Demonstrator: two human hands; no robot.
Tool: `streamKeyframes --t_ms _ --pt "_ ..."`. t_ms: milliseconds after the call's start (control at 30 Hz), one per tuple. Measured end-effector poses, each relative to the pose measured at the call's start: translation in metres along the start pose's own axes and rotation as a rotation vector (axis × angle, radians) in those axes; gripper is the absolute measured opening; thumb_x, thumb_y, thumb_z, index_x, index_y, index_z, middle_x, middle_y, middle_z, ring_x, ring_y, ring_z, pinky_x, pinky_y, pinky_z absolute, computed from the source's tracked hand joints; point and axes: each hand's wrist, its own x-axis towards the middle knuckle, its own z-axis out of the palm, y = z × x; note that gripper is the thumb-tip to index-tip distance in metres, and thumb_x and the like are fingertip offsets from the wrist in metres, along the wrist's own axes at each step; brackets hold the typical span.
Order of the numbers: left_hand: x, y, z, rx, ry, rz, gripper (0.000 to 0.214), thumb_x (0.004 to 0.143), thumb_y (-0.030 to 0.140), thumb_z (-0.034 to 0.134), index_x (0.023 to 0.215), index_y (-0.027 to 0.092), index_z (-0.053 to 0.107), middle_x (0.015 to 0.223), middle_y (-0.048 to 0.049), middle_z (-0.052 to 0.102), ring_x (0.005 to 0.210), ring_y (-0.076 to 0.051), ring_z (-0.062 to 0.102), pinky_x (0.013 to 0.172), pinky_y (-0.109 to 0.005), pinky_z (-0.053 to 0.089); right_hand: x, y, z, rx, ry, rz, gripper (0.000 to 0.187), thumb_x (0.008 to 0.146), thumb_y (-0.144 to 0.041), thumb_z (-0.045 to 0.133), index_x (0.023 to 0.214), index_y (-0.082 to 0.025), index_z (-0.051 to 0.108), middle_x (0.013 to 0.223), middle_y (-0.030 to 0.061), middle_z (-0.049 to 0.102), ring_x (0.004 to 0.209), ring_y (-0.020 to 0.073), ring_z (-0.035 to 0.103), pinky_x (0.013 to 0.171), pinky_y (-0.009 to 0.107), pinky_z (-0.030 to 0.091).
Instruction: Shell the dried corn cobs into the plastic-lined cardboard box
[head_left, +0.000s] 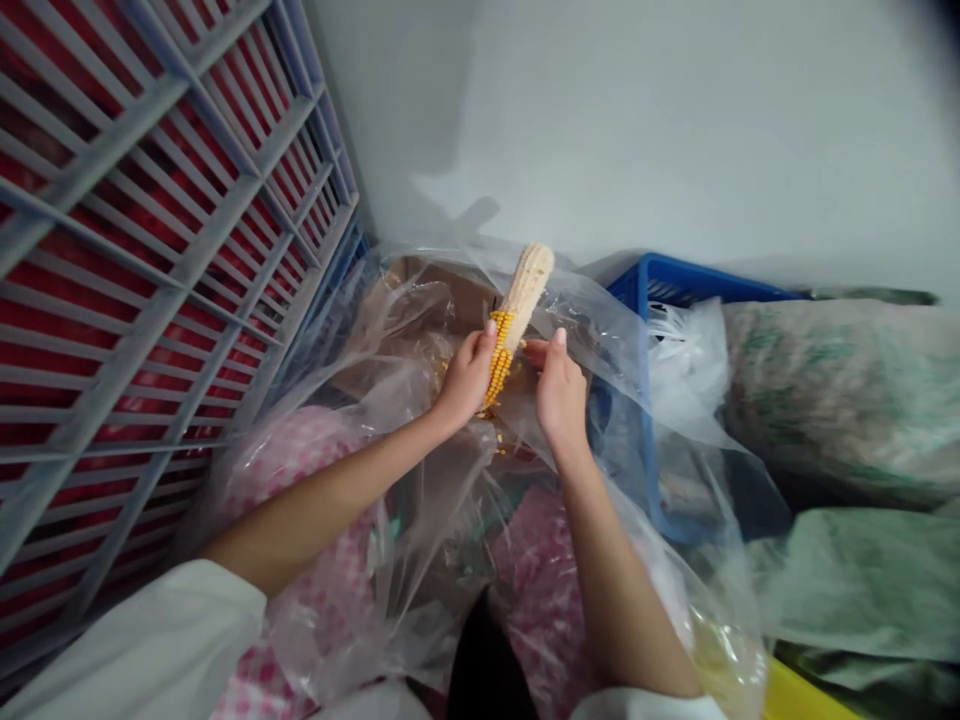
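A corn cob [523, 290] is held upright and tilted in my left hand [469, 378], whose fingers wrap its lower part. Its upper part is bare and pale, while rows of yellow kernels cover the lower part. My right hand [561, 390] is just to the right of the cob, fingertips near the edge of the kernels and fingers apart; whether they touch the cob is hard to make out. Below both hands spreads a clear plastic sheet or bag [405, 375], with some loose kernels [500, 440] beneath the cob.
Slatted grey crates [172, 270] with red contents rise on the left. To the right stands a blue plastic basket [645, 400] holding a white bag [686, 355]. Beyond it lie a large filled sack [840, 390] and a green sack [862, 580]. A pale wall [637, 130] closes the back.
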Motion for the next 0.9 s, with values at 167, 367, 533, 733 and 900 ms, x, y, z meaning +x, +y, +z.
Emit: streamKeyframes --t_ms 167,367,533,733,900 --pt "0.003 0.000 -0.003 -0.033 0.033 0.029 0.047 0.082 0.056 0.032 0.081 0.016 0.056 0.077 -0.0041 0.059 0.073 -0.013 0.055 0.068 -0.024 0.042 -0.012 -0.005 0.004 -0.031 -0.174 -0.064 0.050 0.082 -0.057 0.030 0.091 -0.019 0.061 0.082 0.0049 0.064 0.073 0.0169 0.057 0.067 0.028 0.040" --pt "-0.001 -0.001 -0.001 -0.077 0.038 0.006 0.041 0.084 0.051 0.033 0.084 0.016 0.055 0.084 -0.0051 0.060 0.077 -0.013 0.055 0.069 -0.025 0.043 -0.022 -0.003 0.024 -0.006 -0.174 -0.045 0.045 0.086 -0.052 0.027 0.094 -0.018 0.056 0.086 0.0065 0.063 0.075 0.0160 0.056 0.066 0.026 0.039" --pt "-0.004 -0.001 0.003 -0.103 0.052 -0.016 0.037 0.084 0.050 0.034 0.077 0.018 0.052 0.078 -0.0031 0.057 0.072 -0.012 0.054 0.066 -0.025 0.043 -0.026 -0.004 0.030 -0.067 -0.099 -0.086 0.043 0.088 -0.047 0.023 0.089 -0.017 0.054 0.083 0.0076 0.060 0.072 0.0161 0.053 0.066 0.027 0.037" --pt "-0.007 -0.003 0.003 -0.078 0.047 0.025 0.040 0.081 0.056 0.034 0.071 0.020 0.049 0.068 -0.0013 0.051 0.066 -0.013 0.051 0.062 -0.027 0.042 -0.029 -0.004 0.033 -0.157 -0.062 -0.120 0.043 0.090 -0.040 0.019 0.089 -0.016 0.054 0.084 0.0091 0.059 0.073 0.0170 0.052 0.067 0.029 0.037" --pt "-0.008 -0.004 0.003 -0.075 0.053 0.027 0.039 0.082 0.055 0.034 0.075 0.020 0.050 0.072 -0.0021 0.053 0.068 -0.013 0.052 0.064 -0.028 0.042 -0.029 -0.001 0.037 -0.202 -0.041 -0.145 0.044 0.090 -0.038 0.016 0.087 -0.016 0.054 0.082 0.0089 0.059 0.071 0.0167 0.052 0.065 0.028 0.036"
